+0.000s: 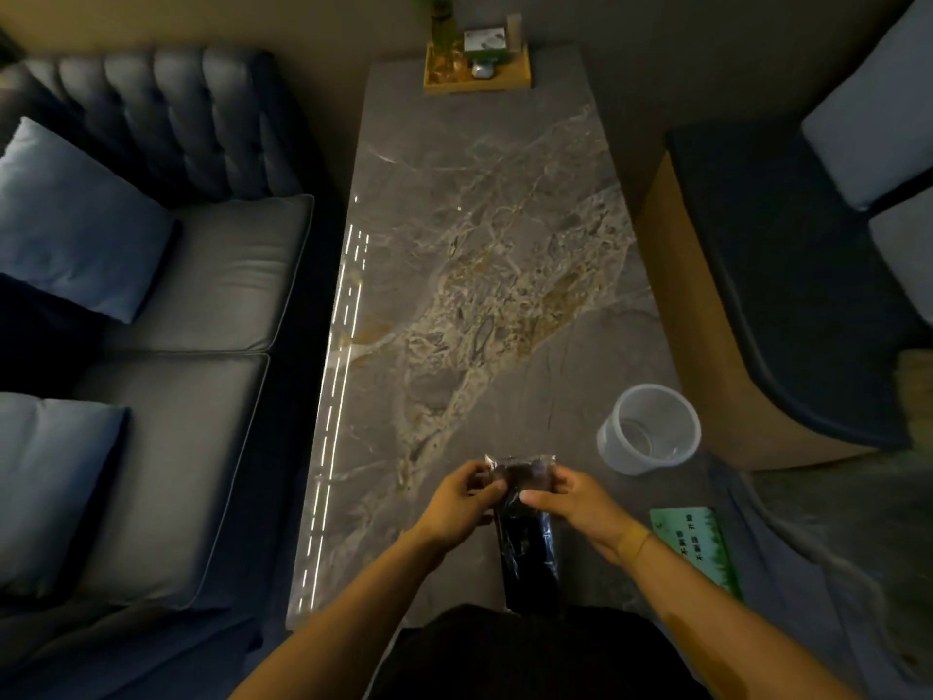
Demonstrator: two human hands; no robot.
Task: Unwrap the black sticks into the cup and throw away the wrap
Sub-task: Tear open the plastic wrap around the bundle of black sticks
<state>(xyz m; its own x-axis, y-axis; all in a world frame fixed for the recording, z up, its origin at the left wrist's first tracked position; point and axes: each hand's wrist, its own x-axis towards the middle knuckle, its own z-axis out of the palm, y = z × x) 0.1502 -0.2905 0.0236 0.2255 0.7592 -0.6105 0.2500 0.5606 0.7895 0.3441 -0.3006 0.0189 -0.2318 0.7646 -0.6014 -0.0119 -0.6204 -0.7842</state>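
Observation:
A clear plastic wrap full of black sticks (527, 553) is held upright over the near end of the marble table (454, 245). My left hand (462, 502) pinches the wrap's top left corner. My right hand (575, 502) pinches the top right side, thumb across the pack. The wrap's crinkled top edge shows between my fingers; I cannot tell whether it is torn. A translucent cup (649, 429) stands empty on the table, up and to the right of my right hand.
A green card (699, 548) lies at the table's near right edge. A wooden tray (477, 73) with a plant and small items sits at the far end. A blue sofa (166, 320) runs along the left; a dark seat (787, 295) is on the right.

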